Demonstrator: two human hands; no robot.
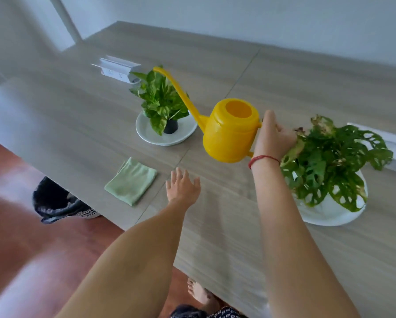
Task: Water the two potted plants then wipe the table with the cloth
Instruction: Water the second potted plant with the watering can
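My right hand (274,136) grips the handle of a yellow watering can (230,131), held above the wooden table (215,226). Its long spout reaches up and left over the small leafy plant (161,99), which stands in a black pot on a white plate (146,131). The larger plant with holed leaves (330,161) sits in a white bowl (325,214) just right of my right wrist. A folded green cloth (131,181) lies near the table's front edge. My left hand (183,185) hovers flat, fingers spread, right of the cloth.
A white power strip box (116,70) lies behind the small plant. Another white strip (389,143) runs behind the larger plant. A bin with a black bag (57,200) stands on the red-brown floor below the table edge. My bare foot (201,294) shows under the table.
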